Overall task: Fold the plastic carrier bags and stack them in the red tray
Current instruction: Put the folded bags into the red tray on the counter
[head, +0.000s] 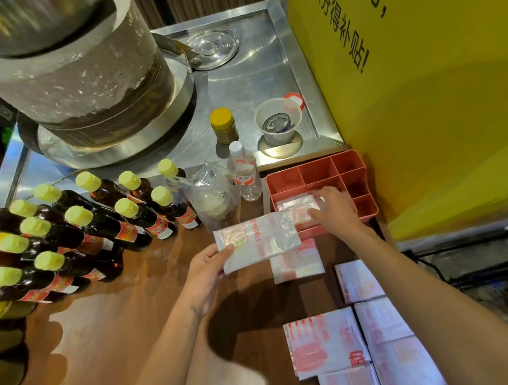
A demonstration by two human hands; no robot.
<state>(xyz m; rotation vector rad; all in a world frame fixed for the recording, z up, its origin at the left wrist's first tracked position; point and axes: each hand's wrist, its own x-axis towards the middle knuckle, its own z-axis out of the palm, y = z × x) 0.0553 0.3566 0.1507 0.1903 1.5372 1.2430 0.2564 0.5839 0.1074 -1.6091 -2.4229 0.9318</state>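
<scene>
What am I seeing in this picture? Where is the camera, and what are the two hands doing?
There is one picture, taken by a camera worn on a person's head, looking down at a wooden counter. No machine is here, only two bare hands. The left hand holds a folded bag by its edge. The right hand presses flat on folded bags already in the red tray. More bags lie on the counter nearer the person. To the left stand dark bottles with yellow caps.
</scene>
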